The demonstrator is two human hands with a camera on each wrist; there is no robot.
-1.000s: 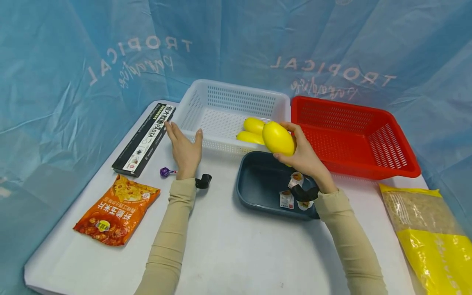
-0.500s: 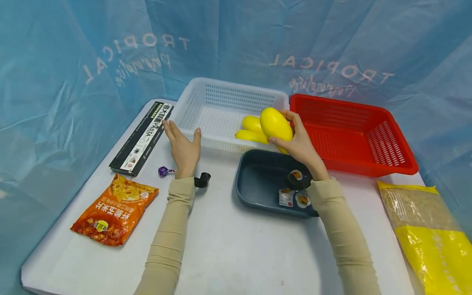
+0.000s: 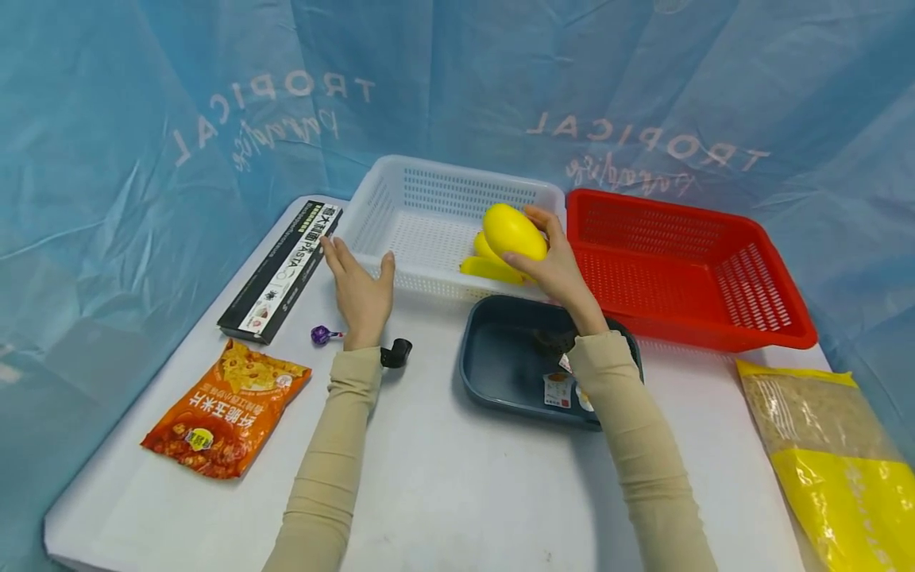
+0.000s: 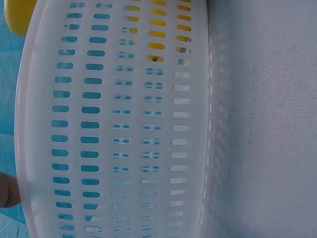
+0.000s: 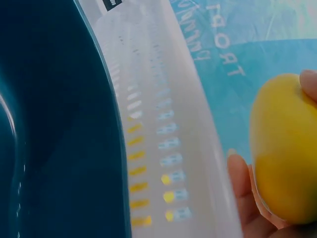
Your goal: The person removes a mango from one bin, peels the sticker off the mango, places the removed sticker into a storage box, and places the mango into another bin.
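My right hand (image 3: 561, 266) holds a smooth yellow mango (image 3: 513, 231) above the right front part of the white basket (image 3: 411, 268). In the right wrist view, fingers and thumb lie round the mango (image 5: 285, 153). Under it in the basket lie more yellow fruits (image 3: 489, 268), partly hidden by the mango. My left hand (image 3: 363, 300) is at the basket's front left corner with its fingers spread. A fingertip (image 4: 7, 190) meets the basket's rim in the left wrist view.
A dark blue tray (image 3: 493, 387) with several small packets stands in front of the baskets. A red basket (image 3: 643, 314) is at right, beside a yellow bag (image 3: 836, 485). A black pasta box (image 3: 279, 270), purple lollipop (image 3: 322, 334) and orange snack bag (image 3: 225, 409) lie at left.
My right hand has carried the mango left and away from me, from over the basket's front rim to above the fruits inside. My left hand has stayed at the basket's corner.
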